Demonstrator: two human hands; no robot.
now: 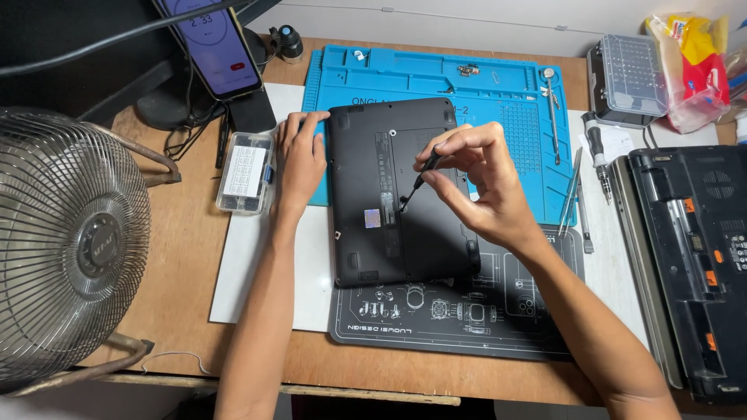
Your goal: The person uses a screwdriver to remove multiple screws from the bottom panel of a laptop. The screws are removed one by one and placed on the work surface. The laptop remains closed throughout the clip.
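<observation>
Two mats (498, 85) on wooden desk (179, 264), right hand (475, 175) gripping screwdriver (420, 180), left hand (299, 159) flat on laptop (373, 241)

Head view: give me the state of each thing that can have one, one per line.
Small black laptop: shut, lying underside up on the blue mat.
Screwdriver: tilted, tip down on the laptop's underside.
Right hand: pinching the screwdriver.
Left hand: flat against the laptop's left edge.
Phone: screen lit, propped upright.
Clear parts box: lid shut.
Second laptop: underside up, at the right.
Fan: blades blurred, cannot tell.
</observation>
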